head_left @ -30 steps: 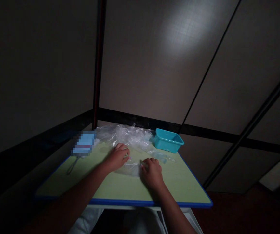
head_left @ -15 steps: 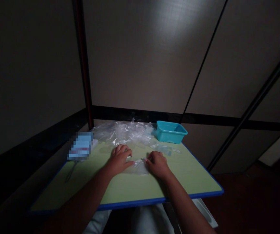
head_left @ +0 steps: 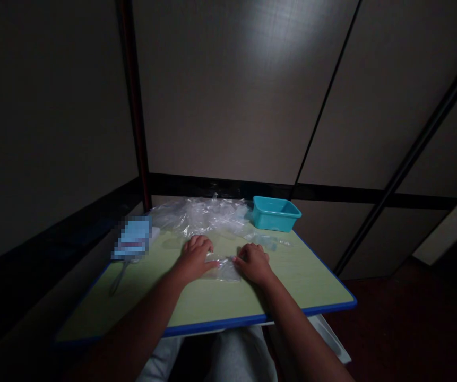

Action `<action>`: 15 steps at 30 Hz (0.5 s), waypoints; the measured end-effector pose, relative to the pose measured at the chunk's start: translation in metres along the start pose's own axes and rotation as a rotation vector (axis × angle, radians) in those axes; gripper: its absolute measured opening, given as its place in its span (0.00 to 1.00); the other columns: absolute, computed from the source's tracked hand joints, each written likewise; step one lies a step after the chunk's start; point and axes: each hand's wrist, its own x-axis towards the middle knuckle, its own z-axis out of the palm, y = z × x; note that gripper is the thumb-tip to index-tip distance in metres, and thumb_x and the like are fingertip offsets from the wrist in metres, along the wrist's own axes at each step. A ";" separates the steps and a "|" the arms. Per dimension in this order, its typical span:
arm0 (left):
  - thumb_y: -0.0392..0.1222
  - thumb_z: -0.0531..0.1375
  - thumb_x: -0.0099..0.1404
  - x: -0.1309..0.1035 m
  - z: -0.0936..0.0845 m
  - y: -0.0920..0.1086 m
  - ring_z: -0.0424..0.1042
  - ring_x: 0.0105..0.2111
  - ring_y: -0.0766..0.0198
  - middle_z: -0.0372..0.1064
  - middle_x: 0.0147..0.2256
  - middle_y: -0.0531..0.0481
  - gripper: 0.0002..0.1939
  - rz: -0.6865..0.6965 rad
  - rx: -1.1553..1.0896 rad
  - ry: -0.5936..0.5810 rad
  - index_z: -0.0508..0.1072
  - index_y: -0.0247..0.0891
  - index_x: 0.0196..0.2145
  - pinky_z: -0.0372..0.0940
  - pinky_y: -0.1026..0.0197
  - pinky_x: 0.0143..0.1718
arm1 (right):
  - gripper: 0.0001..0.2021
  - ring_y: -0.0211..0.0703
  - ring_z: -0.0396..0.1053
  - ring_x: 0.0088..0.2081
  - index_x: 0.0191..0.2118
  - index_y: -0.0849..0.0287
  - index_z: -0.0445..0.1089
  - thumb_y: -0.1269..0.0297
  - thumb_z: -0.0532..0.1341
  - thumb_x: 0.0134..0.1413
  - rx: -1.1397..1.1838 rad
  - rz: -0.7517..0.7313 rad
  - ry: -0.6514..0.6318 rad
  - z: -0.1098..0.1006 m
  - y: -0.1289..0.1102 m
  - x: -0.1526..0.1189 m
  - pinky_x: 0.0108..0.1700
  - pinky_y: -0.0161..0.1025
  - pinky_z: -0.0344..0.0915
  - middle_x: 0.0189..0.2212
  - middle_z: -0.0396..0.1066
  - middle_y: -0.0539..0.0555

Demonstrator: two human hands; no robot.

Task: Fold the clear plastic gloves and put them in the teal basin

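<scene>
A clear plastic bag (head_left: 227, 270) lies on the green table in front of me, between my hands. My left hand (head_left: 195, 259) rests at the bag's left side, thumb stretched over it and apart from the curled fingers. At the bag's right side, my right hand (head_left: 252, 261) has its thumb and fingers pinched together at the upper right edge; the bit of plastic there is too small to make out well. Behind the hands lies a heap of crumpled clear plastic bags (head_left: 208, 215).
A turquoise basket (head_left: 276, 222) stands at the table's back right, with flat clear plastic (head_left: 266, 242) before it. At the left are a blurred blue object (head_left: 133, 237) and a strap (head_left: 118, 279). The table (head_left: 212, 313) has a blue edge; walls rise behind.
The view has shifted slightly. My left fingers lie a little flatter, and my right hand has drawn slightly nearer to the bag.
</scene>
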 end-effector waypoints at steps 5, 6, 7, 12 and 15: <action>0.43 0.58 0.59 -0.001 -0.004 0.003 0.56 0.46 0.57 0.62 0.42 0.52 0.04 0.028 -0.014 0.013 0.66 0.44 0.34 0.50 0.55 0.48 | 0.12 0.48 0.57 0.42 0.29 0.57 0.68 0.54 0.63 0.43 -0.016 -0.027 -0.003 0.003 0.002 0.001 0.37 0.39 0.47 0.35 0.65 0.54; 0.43 0.58 0.59 -0.002 -0.004 0.004 0.56 0.46 0.57 0.62 0.41 0.52 0.04 0.032 -0.017 0.015 0.66 0.44 0.33 0.50 0.55 0.48 | 0.11 0.48 0.57 0.42 0.29 0.57 0.68 0.54 0.64 0.42 -0.010 -0.032 -0.006 0.003 0.002 0.001 0.37 0.39 0.47 0.35 0.65 0.53; 0.43 0.58 0.58 -0.002 -0.004 0.004 0.56 0.46 0.57 0.62 0.41 0.52 0.04 0.035 -0.018 0.017 0.66 0.44 0.32 0.50 0.55 0.48 | 0.11 0.47 0.57 0.41 0.28 0.56 0.68 0.55 0.64 0.41 -0.005 -0.034 -0.007 0.003 0.003 0.001 0.37 0.39 0.47 0.35 0.66 0.53; 0.43 0.62 0.54 -0.003 -0.002 0.005 0.56 0.46 0.56 0.62 0.41 0.52 0.08 0.033 -0.010 0.018 0.66 0.44 0.32 0.49 0.54 0.48 | 0.10 0.47 0.59 0.41 0.28 0.57 0.67 0.58 0.64 0.41 0.058 -0.040 0.002 0.001 0.003 0.000 0.37 0.39 0.48 0.34 0.67 0.52; 0.45 0.62 0.53 -0.003 -0.001 0.005 0.55 0.46 0.55 0.62 0.41 0.51 0.10 0.025 -0.008 0.014 0.66 0.44 0.32 0.48 0.53 0.49 | 0.10 0.44 0.61 0.38 0.30 0.56 0.65 0.60 0.64 0.41 0.134 -0.040 -0.009 0.001 0.003 0.000 0.37 0.37 0.50 0.30 0.67 0.49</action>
